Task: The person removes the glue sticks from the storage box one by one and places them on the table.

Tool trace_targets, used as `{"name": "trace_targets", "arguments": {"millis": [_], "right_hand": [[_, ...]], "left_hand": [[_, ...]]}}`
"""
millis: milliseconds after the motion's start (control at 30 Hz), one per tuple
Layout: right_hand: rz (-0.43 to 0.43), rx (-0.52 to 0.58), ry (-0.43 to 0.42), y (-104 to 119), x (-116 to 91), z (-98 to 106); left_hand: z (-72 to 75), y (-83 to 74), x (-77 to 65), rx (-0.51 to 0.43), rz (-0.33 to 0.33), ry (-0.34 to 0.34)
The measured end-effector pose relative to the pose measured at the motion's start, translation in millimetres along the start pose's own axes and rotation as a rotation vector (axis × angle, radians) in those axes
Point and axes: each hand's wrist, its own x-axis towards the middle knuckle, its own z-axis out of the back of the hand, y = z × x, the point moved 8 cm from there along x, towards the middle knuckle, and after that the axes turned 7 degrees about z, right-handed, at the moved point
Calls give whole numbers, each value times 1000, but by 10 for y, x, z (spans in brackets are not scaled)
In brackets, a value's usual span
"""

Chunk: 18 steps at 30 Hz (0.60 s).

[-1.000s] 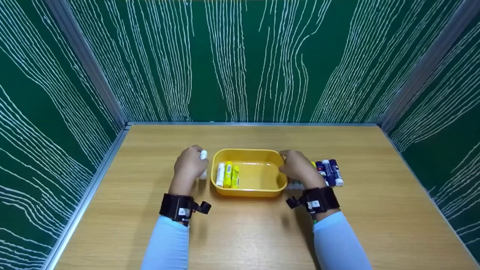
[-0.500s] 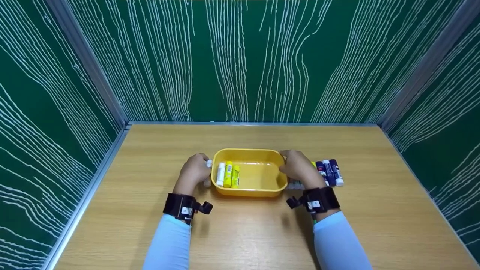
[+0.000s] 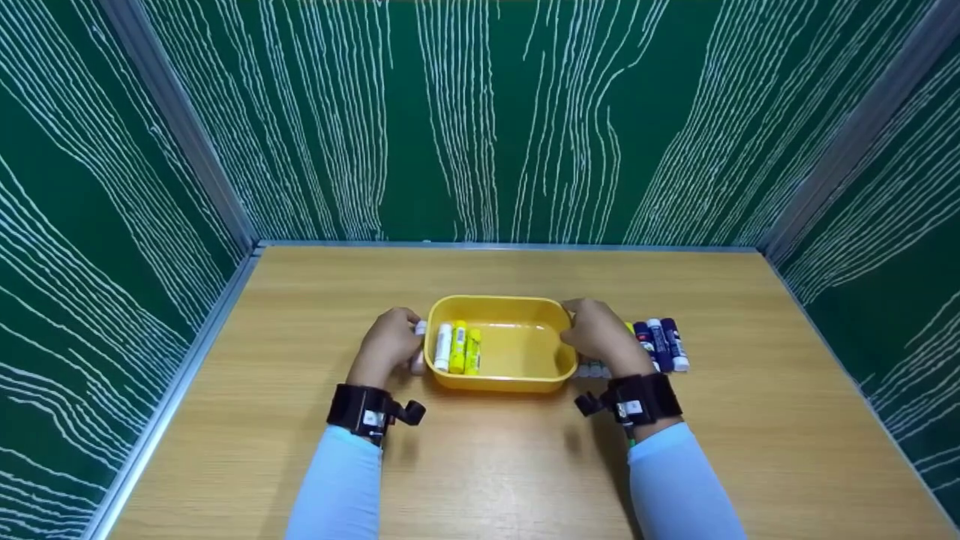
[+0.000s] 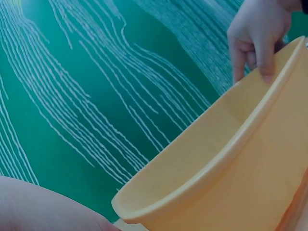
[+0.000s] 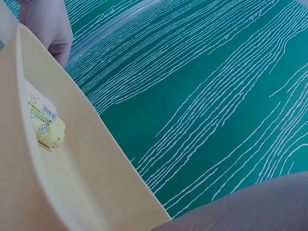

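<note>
In the head view a yellow plastic tray (image 3: 501, 384) sits mid-table. Lying inside, at its left end, are a white glue stick (image 3: 443, 347) and two yellow glue sticks (image 3: 458, 347). My left hand (image 3: 388, 343) is just left of the tray, fingers curled over another white glue stick (image 3: 418, 366), whose middle they cover. My right hand (image 3: 598, 330) grips the tray's right end; the left wrist view shows this hand (image 4: 260, 36) with a finger over the rim. In the right wrist view, a yellow glue stick (image 5: 50, 127) shows in the tray.
Right of the tray, a row of dark blue and white glue sticks (image 3: 660, 345) lies on the wooden table (image 3: 480, 465), partly hidden by my right hand. Green walls (image 3: 517, 120) with white lines enclose the back and sides.
My left hand has moved right and slightly toward me, bringing the white glue stick against or close to the tray's left side. The right hand and tray stay in place.
</note>
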Motion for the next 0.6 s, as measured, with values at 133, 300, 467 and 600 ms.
{"name": "trace_targets", "arguments": {"millis": [133, 300, 467, 600], "right_hand": [[-27, 19, 8, 1, -9, -6], [-39, 18, 13, 6, -7, -5], [-58, 22, 19, -8, -4, -2], [-72, 26, 31, -9, -13, -5]], "left_hand": [[16, -14, -16, 15, -2, 2], [46, -68, -52, 40, -18, -16], [63, -116, -107, 29, -2, -8], [106, -167, -161, 24, 12, -36]]}}
